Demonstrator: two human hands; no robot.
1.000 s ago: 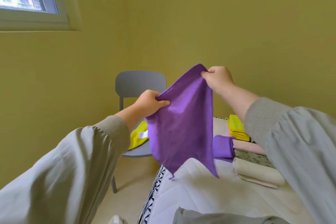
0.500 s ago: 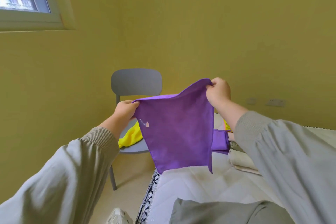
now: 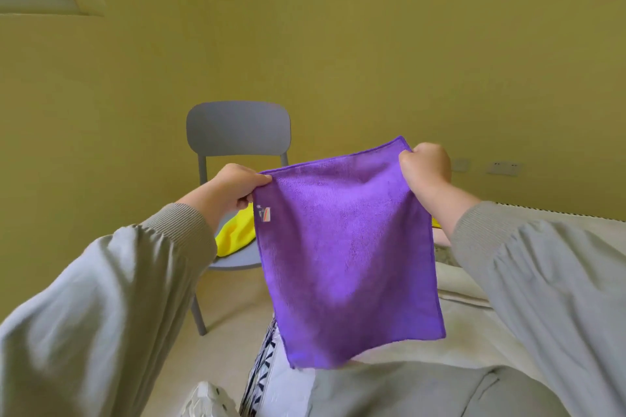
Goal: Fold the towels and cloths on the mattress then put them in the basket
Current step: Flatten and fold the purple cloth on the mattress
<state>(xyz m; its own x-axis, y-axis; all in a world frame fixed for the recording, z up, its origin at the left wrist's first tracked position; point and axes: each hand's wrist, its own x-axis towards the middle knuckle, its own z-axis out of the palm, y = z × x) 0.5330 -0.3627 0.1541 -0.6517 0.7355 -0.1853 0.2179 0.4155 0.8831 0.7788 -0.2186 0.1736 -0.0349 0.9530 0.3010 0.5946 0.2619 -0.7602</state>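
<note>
- While it hangs in the air over the near left edge of the mattress [image 3: 487,342], the purple cloth [image 3: 345,247] is stretched out flat.
- The left hand [image 3: 233,193] pinches its top left corner, and the right hand [image 3: 426,169] grips the top right corner.
- It looks soft, light and limp. It is best held at the corners, since the free bottom edge will sag.

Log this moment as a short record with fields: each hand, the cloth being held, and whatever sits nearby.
left hand: pinches the purple cloth at its upper left corner
right hand: grips the upper right corner
purple cloth: held up, spread open, not yet folded; small label near the left edge
mattress: below and behind the hanging cloth
grey chair: beyond the left hand, yellow cloth on its seat
</note>
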